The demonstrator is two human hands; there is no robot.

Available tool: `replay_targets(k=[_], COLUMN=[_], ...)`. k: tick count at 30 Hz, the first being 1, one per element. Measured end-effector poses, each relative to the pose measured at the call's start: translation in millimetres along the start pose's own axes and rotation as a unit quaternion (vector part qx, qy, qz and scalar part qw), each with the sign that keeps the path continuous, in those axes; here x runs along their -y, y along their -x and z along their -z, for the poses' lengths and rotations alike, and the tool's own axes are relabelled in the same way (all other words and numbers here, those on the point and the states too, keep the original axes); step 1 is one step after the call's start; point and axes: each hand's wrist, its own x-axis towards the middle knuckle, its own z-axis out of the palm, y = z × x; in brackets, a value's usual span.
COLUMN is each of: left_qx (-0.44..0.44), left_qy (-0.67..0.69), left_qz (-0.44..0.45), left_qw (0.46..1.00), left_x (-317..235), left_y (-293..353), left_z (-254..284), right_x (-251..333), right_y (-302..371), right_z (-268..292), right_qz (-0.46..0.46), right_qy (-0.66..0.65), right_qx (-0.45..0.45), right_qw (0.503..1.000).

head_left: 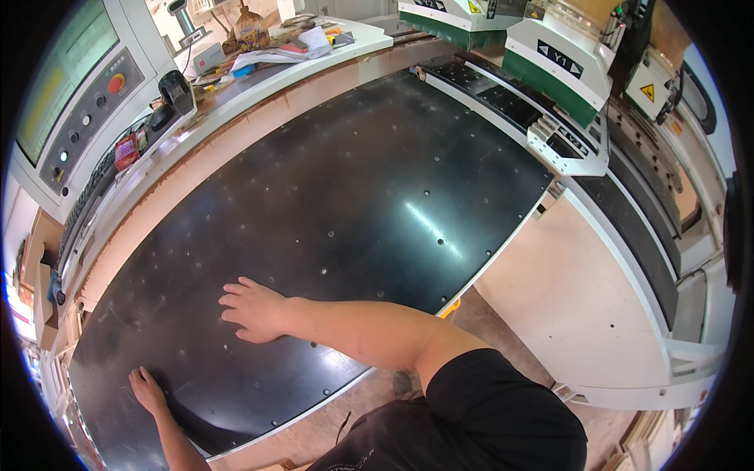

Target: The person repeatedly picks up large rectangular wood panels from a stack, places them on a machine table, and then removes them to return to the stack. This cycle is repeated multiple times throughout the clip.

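Observation:
Both hands rest on a large dark machine table whose glossy top is dotted with small round holes or studs. My right hand lies palm down near the middle of the left half, fingers spread, holding nothing. Closer to the table's near left end, my left hand touches the surface with its fingers extended; nothing shows in it. My right forearm reaches across the near edge, over the white rim of the table.
At the far left stands a control panel with a screen and a red button. Papers and tools clutter a white ledge behind. Green-and-white machine heads and a clamp stand far right. A pale panel lies right.

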Motion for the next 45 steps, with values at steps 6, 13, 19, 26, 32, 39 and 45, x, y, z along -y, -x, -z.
replay_targets(k=[6,13,19,26,32,39,45], left_qx=[-0.001,-0.012,0.013,-0.035,-0.046,-0.075,-0.155], left_qy=[-0.002,0.012,-0.004,-0.066,-0.07,-0.068,-0.002], left_qz=[-0.012,-0.019,-0.005,-0.031,-0.022,-0.021,-0.043], left_qw=[1.0,1.0,1.0,0.997,0.996,0.995,0.987], left_x=[4.2,0.9,-1.5,-11.1,-24.0,-33.2,-29.4], left_y=[-1.1,-0.2,-0.4,1.4,4.4,7.5,9.3], left_z=[-0.8,0.4,3.3,8.8,13.8,18.4,16.0], right_x=[-0.5,4.7,21.5,51.2,54.8,63.8,115.4], right_y=[-0.2,2.3,3.5,12.0,15.2,23.8,71.9], right_z=[-2.8,1.8,7.5,10.8,-0.4,-17.6,-32.4], right_qz=[0.003,0.005,0.029,0.16,0.155,0.129,0.022], right_qy=[0.004,0.011,0.017,0.038,0.084,0.106,0.109], right_qx=[-0.003,0.009,0.033,-0.016,-0.004,-0.077,-0.121], right_qw=[1.0,1.0,0.999,0.986,0.984,0.983,0.986])
